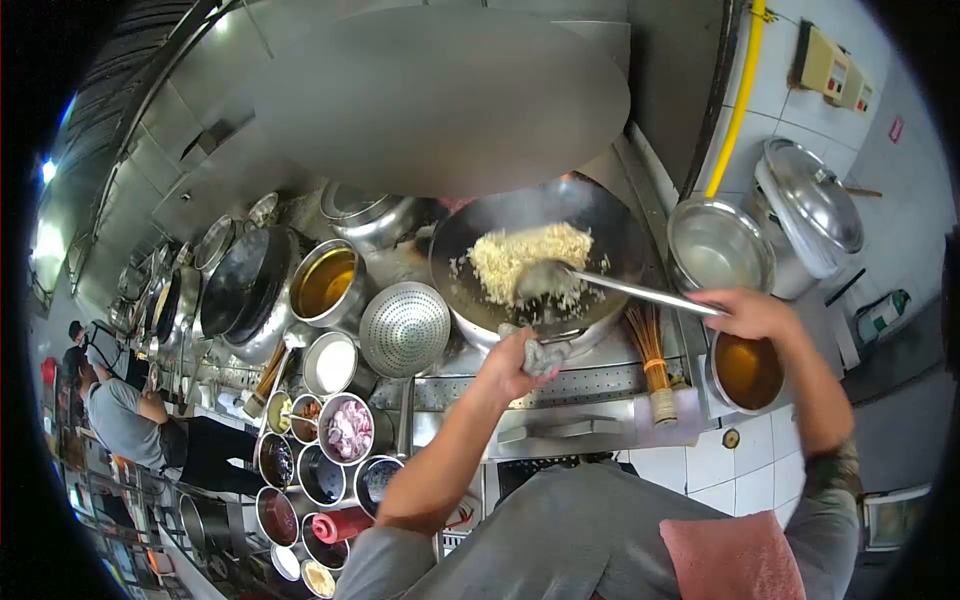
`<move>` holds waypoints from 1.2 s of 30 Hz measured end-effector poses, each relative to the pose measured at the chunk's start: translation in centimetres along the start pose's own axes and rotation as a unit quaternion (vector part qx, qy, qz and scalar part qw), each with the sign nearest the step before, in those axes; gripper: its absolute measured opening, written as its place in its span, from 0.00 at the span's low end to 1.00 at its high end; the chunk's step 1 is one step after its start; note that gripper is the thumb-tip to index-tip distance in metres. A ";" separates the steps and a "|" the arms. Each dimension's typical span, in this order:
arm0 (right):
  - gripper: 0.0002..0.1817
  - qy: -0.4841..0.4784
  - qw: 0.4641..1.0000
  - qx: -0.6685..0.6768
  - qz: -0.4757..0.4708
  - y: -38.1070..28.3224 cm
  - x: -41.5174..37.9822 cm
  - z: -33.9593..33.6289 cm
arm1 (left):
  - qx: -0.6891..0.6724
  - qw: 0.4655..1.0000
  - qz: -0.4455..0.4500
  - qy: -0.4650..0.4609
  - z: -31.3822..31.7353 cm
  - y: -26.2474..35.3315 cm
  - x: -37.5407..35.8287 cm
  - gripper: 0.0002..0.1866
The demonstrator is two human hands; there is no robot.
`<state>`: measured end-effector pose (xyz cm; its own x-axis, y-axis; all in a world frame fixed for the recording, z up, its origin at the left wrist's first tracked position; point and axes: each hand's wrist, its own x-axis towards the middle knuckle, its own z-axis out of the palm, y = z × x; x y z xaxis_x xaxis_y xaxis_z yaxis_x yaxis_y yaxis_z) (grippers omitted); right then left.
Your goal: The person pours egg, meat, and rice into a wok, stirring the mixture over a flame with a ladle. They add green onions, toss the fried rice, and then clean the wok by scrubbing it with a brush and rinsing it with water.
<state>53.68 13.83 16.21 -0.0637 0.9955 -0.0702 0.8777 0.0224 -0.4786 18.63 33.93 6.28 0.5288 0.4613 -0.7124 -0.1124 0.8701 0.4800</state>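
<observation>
Fwd-left of R grip (752, 314): wok (620, 235), w/ pale rice-like food (528, 252) heaped mid-bowl. R grip: wrapped round handle of ladle (645, 292), ladle's bowl in food. L grip (512, 368): clenched on grey cloth (545, 354) by wok's near rim. Technique (judged): scoop low, turn outer bits inward, break lumps w/ ladle's back; short strokes, less spill. L grip best firm thru cloth, wok steady; metal prob. hot. Bamboo brush (656, 372): btwn grips, toward body. Pot of brown liquid (714, 378): just below R grip; mind elbow.
</observation>
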 end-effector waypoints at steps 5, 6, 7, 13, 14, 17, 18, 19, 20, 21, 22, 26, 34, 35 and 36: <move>0.29 0.088 0.984 -0.103 0.117 -3.8 -0.2 3.0 | 0.058 0.993 0.071 -0.076 -5.9 -8.3 -2.4 0.13; 0.28 0.108 0.990 -0.076 0.059 -2.4 -1.6 2.3 | 0.057 0.995 0.076 -0.031 -4.3 -6.8 -4.8 0.12; 0.28 0.120 0.992 -0.049 0.003 -1.0 -3.4 1.6 | 0.052 0.996 0.076 0.016 -1.8 -5.4 -7.8 0.12; 0.29 -0.040 0.998 0.029 0.029 -1.3 -3.2 -3.0 | -0.016 1.000 0.001 0.003 0.9 1.1 -4.2 0.10; 0.29 -0.033 0.996 0.012 0.079 -2.3 -1.8 -1.9 | 0.000 1.000 0.011 -0.001 -0.2 0.2 -1.3 0.10; 0.29 -0.018 0.941 -0.064 0.333 -9.6 1.3 0.9 | 0.047 0.994 0.097 -0.006 -4.5 -4.6 1.0 0.11; 0.29 0.075 0.974 -0.056 0.205 -7.7 0.1 2.2 | 0.073 0.993 0.095 0.003 -4.5 -5.9 -1.6 0.11; 0.28 0.160 0.984 -0.049 0.069 -5.0 -1.5 3.3 | 0.095 0.991 0.091 0.017 -4.0 -6.5 -4.2 0.12; 0.28 0.170 0.983 0.013 0.061 -4.7 -2.0 3.0 | 0.058 0.994 0.094 -0.002 -3.5 -5.2 -3.9 0.11; 0.28 0.180 0.979 0.074 0.051 -4.4 -2.6 2.7 | 0.015 0.996 0.084 -0.013 -3.5 -4.8 -3.8 0.11; 0.28 0.125 0.958 0.208 0.150 -6.0 -3.6 1.7 | -0.037 0.997 0.064 -0.012 -3.9 -5.7 -4.8 0.11; 0.28 0.063 0.833 0.478 0.271 -10.8 -2.1 -0.1 | -0.053 0.997 0.051 -0.029 -2.9 -1.0 2.1 0.07; 0.26 -0.024 0.950 0.220 0.220 -5.5 7.9 7.0 | -0.037 0.997 0.040 -0.048 -2.9 0.5 5.8 0.12; 0.26 0.009 0.989 -0.008 0.145 -6.5 7.9 6.4 | -0.048 0.997 0.041 -0.050 -2.5 0.4 4.6 0.12; 0.27 0.035 0.992 -0.058 0.104 -5.7 6.7 6.1 | -0.058 0.996 0.040 -0.048 -2.5 0.3 3.3 0.12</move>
<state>45.30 19.81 13.10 0.1544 0.9836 -0.0937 0.9176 -0.1779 -0.3555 18.18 36.16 2.81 0.5916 0.5159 -0.6195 -0.2506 0.8480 0.4669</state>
